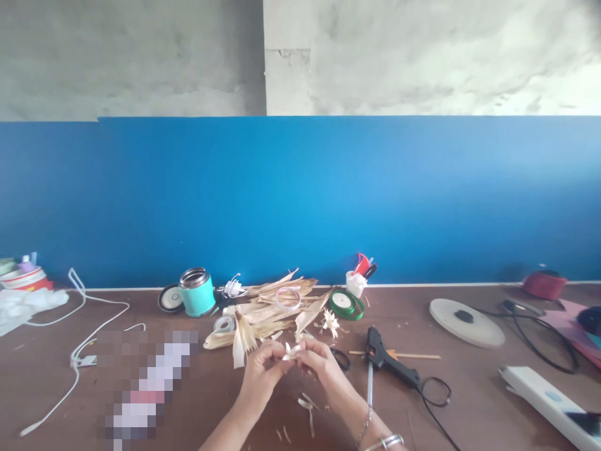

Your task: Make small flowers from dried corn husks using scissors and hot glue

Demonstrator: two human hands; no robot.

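Observation:
Over the brown table (469, 401), my left hand (263, 373) and my right hand (319, 363) meet at the fingertips. Both pinch a small pale folded husk piece (292, 351) between them. Just beyond the hands lies a pile of dried husk strips (272, 310), with a small husk flower (331, 322) to its right. Small husk scraps (307, 406) lie on the table below my hands. My right wrist wears bracelets.
A black glue gun (389, 363) with its cord lies right of my hands. A green ribbon roll (346, 304), a teal jar (196, 292), a cup of tools (359, 279), a white disc (464, 322), a power strip (549, 404) and white cables (79, 351) lie around.

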